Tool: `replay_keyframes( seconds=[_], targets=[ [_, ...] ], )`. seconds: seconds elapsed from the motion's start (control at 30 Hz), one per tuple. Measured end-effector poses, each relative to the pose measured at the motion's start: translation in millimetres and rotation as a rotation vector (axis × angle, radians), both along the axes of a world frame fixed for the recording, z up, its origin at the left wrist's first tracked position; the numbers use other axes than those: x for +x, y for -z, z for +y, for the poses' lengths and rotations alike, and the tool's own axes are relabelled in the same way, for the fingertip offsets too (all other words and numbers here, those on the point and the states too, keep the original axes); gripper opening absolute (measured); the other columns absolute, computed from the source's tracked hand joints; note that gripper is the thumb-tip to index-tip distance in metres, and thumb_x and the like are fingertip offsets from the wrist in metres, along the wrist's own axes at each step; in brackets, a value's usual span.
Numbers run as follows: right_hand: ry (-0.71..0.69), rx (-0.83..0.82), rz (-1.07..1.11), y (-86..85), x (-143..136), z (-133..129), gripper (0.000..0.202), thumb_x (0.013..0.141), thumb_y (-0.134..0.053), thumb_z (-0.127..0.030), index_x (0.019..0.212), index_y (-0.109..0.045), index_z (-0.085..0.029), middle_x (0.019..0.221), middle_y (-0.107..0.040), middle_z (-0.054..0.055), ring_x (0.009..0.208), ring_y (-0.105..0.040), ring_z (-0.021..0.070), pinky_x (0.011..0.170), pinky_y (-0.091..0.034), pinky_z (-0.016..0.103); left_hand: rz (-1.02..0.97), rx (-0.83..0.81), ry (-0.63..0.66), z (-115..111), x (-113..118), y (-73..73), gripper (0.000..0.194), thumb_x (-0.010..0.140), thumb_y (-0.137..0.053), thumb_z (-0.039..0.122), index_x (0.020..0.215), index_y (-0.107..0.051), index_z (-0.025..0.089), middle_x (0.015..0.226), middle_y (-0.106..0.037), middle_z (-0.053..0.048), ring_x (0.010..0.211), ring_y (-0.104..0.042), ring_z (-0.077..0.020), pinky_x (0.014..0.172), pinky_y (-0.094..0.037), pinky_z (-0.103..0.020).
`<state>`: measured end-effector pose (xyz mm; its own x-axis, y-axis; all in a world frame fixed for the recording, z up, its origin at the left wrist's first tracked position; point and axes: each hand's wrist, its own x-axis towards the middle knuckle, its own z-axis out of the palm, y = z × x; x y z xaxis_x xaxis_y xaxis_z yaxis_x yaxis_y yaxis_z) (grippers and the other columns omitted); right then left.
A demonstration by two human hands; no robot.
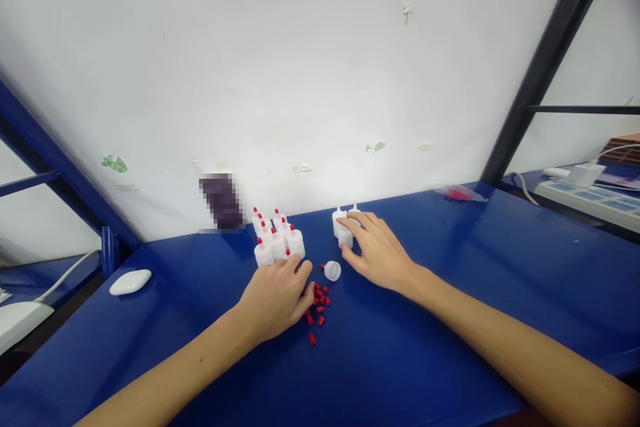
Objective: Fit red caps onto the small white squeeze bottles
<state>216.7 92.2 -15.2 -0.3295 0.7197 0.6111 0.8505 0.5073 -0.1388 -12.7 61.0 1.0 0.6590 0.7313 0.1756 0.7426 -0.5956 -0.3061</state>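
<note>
My right hand (376, 248) has its thumb and index finger on either side of a small white squeeze bottle (345, 236), whose top is partly hidden by the finger. Beside it stand more white bottles with bare nozzles. My left hand (277, 293) is open, thumb and index finger apart, in front of a cluster of white bottles (277, 245) with red-tipped nozzles. One red tip shows just above its knuckles; the bottle below is hidden. Close to its thumb lie several loose red caps (321, 309). Between my hands, a red-tipped bottle (333, 271) lies on its side, base towards me.
The blue table (410, 353) meets a white wall. A white rounded case (131, 282) lies at the left. A clear bag of red caps (459, 194) sits at the back right. Metal posts rise at both sides, and a power strip (590, 203) lies beyond the right one.
</note>
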Motion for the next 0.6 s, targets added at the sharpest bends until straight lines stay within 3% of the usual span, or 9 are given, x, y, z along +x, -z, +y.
replay_keyframes(
  seconds=[0.2, 0.33, 0.43, 0.6],
  targets=[
    [-0.013, 0.004, 0.021, -3.9, 1.0, -1.4, 0.046, 0.088, -0.054, -0.023, 0.134, -0.052, -0.019, 0.134, -0.055, 0.015, 0.121, -0.051, 0.0322, 0.097, -0.046, 0.049, 0.029, 0.247, -0.062, 10.6, -6.0, 0.2, 0.020, 0.095, -0.040, 0.023, 0.102, -0.058, 0.018, 0.100, -0.061, -0.009, 0.077, -0.064, -0.0210, 0.055, -0.046, -0.027],
    [-0.221, 0.058, 0.042, -12.3, -1.0, -10.6, 0.033, 0.090, -0.051, -0.019, 0.123, -0.059, -0.018, 0.117, -0.063, 0.012, 0.105, -0.060, 0.0251, 0.091, -0.049, 0.040, 0.000, 0.340, -0.065, 14.5, -10.0, 1.7, 0.026, 0.094, -0.043, 0.022, 0.118, -0.053, 0.019, 0.099, -0.061, -0.008, 0.078, -0.063, -0.0215, 0.057, -0.047, -0.028],
    [-0.374, -0.036, -0.075, -16.0, -6.1, -19.9, 0.025, 0.093, -0.050, -0.023, 0.115, -0.062, -0.018, 0.100, -0.064, 0.008, 0.089, -0.062, 0.0207, 0.080, -0.050, 0.034, -0.003, 0.330, -0.004, 14.3, -9.2, 5.6, 0.029, 0.093, -0.046, 0.020, 0.121, -0.052, 0.020, 0.098, -0.061, -0.007, 0.079, -0.062, -0.0212, 0.057, -0.048, -0.028],
    [-0.363, -0.226, -0.237, -9.2, -14.6, -24.5, 0.027, 0.098, -0.047, -0.034, 0.118, -0.059, -0.021, 0.094, -0.059, 0.004, 0.074, -0.060, 0.0170, 0.066, -0.047, 0.029, 0.042, 0.307, 0.031, 14.7, -7.4, 10.8, 0.024, 0.090, -0.049, 0.015, 0.113, -0.055, 0.018, 0.092, -0.060, -0.005, 0.074, -0.063, -0.0198, 0.052, -0.045, -0.027]
  ],
)
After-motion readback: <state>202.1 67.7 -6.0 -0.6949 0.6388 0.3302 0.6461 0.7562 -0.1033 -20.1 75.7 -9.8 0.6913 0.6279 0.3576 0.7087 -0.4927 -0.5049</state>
